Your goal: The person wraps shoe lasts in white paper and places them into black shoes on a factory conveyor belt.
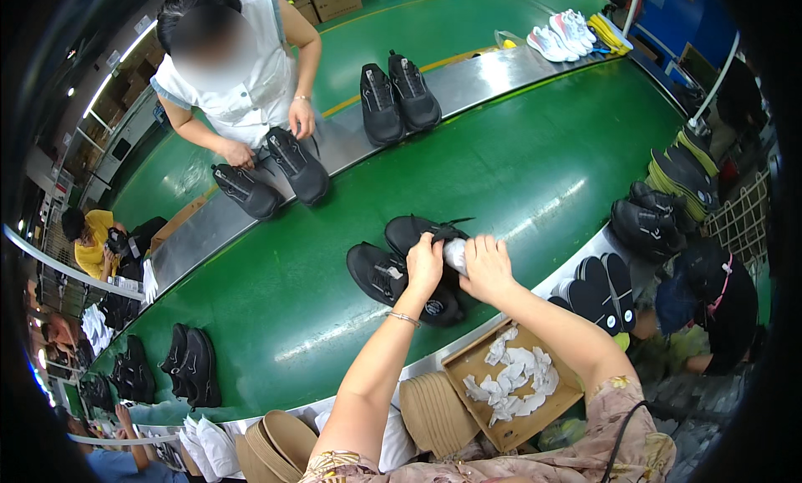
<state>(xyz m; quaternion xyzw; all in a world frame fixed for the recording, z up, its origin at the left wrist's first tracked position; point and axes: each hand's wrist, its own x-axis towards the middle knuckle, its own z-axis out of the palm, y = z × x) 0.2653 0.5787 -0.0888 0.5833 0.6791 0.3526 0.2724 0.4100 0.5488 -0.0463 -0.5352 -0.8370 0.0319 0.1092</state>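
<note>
We have both hands over the green conveyor belt (518,174), working at the nearer of two black sneakers. Our left hand (424,264) has its fingers curled closed on the collar of the black sneaker (415,232), and our right hand (487,268) has its fingers wrapped around a wad of white paper (456,254) at the shoe's opening. Its mate, a second black sneaker (386,276), lies just beside it on the left, touching or nearly so; our left wrist covers part of it.

The belt's near edge is a metal rail (585,253), and right below it sits a cardboard tray (480,358) holding crumpled white paper. Stacked tan cardboard inserts (434,412) lie beside the tray. To the right of our hands the belt is open green surface up to the far metal strip (476,78). On that strip stand another pair of black sneakers (399,95), and a person in a white top (251,74) handles two more there.

Lower left, a pair of black shoes (194,366) sits near the belt's edge. Dark insoles (601,287) and more black shoes (647,220) crowd the right edge; the fisheye rim darkens everything beyond, and we cannot make out details there.
</note>
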